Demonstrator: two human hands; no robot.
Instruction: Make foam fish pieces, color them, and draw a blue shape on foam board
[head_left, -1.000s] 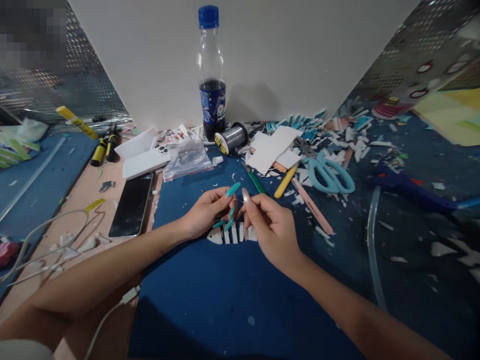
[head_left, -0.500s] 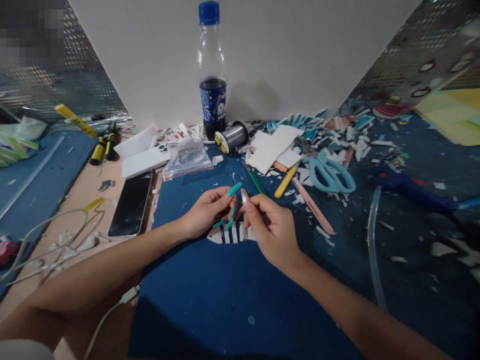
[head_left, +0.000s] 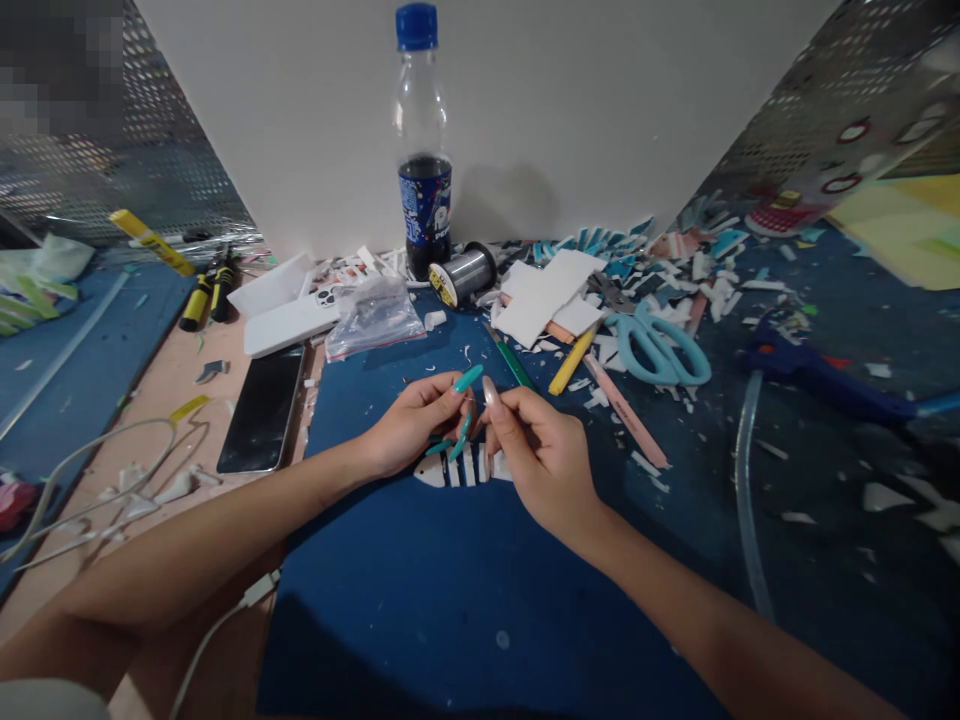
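Above the blue mat, my left hand (head_left: 420, 425) is closed in a pinch, its long turquoise nails pointing right. My right hand (head_left: 544, 450) meets it from the other side, thumb and forefinger pressed together. A thin strand (head_left: 470, 401), very faint, appears to run between the fingertips; its kind is too small to tell. Just below the fingers, a white fish-shaped cutout in separate strips (head_left: 459, 470) lies on the blue mat (head_left: 450, 590). My right hand covers its right part.
Beyond the hands lie a green pen-like tool (head_left: 511, 358), a yellow cutter (head_left: 574, 362), light-blue scissors (head_left: 660, 347), a spool of grey line (head_left: 466, 275) and white scraps (head_left: 551, 295). A cola bottle (head_left: 424, 190) stands behind. To the left is a phone (head_left: 262, 410); rightward, a blue glue gun (head_left: 825, 375).
Hardly anything differs. Both hands keep their pinch in the same place, with only a slight shift of the fingers; the cutout lies where it was.
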